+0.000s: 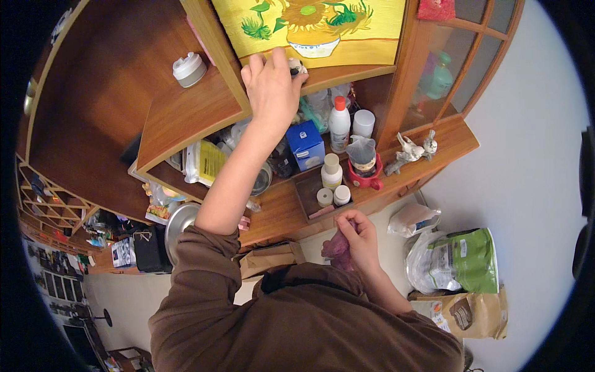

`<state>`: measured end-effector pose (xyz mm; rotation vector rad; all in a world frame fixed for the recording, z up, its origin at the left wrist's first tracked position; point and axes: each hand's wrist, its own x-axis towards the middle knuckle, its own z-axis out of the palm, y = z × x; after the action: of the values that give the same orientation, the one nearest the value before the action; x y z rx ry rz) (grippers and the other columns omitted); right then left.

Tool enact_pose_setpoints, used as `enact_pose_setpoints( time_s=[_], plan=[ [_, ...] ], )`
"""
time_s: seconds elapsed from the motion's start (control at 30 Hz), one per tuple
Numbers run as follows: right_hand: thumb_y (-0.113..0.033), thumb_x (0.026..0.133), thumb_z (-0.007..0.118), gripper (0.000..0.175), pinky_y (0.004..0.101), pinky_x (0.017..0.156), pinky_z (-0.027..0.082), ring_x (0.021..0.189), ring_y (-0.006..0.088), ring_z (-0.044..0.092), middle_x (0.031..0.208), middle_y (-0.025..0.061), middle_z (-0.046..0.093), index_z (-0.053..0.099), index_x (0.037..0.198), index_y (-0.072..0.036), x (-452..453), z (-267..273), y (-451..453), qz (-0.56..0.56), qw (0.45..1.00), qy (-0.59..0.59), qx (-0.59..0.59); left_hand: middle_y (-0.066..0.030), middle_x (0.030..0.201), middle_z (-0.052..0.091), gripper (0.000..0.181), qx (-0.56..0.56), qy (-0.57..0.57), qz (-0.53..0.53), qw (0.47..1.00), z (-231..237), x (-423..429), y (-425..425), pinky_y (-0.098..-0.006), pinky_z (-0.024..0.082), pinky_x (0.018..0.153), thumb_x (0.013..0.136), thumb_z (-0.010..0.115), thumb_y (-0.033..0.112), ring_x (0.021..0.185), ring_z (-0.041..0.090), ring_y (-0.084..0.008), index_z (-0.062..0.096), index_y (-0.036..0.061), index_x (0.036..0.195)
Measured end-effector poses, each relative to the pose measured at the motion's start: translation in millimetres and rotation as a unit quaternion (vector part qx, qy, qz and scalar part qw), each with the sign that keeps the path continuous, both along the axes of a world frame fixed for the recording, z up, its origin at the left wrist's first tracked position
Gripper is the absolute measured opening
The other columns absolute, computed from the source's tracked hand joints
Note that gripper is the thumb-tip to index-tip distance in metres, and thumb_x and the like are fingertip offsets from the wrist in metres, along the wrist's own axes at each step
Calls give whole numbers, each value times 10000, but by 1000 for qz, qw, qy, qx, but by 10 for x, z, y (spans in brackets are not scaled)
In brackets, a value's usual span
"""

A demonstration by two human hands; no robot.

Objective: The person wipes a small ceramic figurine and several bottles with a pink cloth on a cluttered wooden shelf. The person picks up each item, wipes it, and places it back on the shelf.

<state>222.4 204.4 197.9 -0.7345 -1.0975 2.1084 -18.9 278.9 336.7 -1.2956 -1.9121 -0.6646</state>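
Observation:
My left hand (273,86) reaches up to a shelf of the wooden cabinet, thumb and fingers around a small black-and-white animal figurine (296,66). Much of the figurine is hidden behind the hand. Just behind it stands a yellow sunflower painting (316,42). Lower down, close to my body, my right hand (361,237) grips a crumpled purple cloth (340,251). Ahead of that hand, on the cabinet ledge, lies a dark shallow tray (304,195) with several white bottles (331,172) in it.
A red mug (374,176) with a wrapped figurine and a bird ornament (411,151) stand along the ledge. The lower compartment holds a blue box (305,146) and a red-capped bottle (340,123). A white jar (189,69) sits left; bags (479,260) stand at right.

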Motion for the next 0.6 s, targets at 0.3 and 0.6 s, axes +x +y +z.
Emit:
enact_pose_setpoints(
  time_s=[0.3,0.6],
  plan=[
    [-119,888,554,89,195,452,405,509,55,501,653,-9,532,544,894,-30,-41,97,110,-25,999,-3,29,-117,964,555,324,95,-51,-129,986,-244,335,-525,-388,334,856,729,701,179,984,456,-302,559,44,986],
    [-112,872,582,87,173,473,378,545,28,483,691,-17,546,552,892,-32,-172,284,89,65,993,-2,99,-67,855,579,172,-70,-461,-370,804,-696,834,-1402,-253,438,662,782,616,-14,741,541,-144,623,22,950]
  ],
)
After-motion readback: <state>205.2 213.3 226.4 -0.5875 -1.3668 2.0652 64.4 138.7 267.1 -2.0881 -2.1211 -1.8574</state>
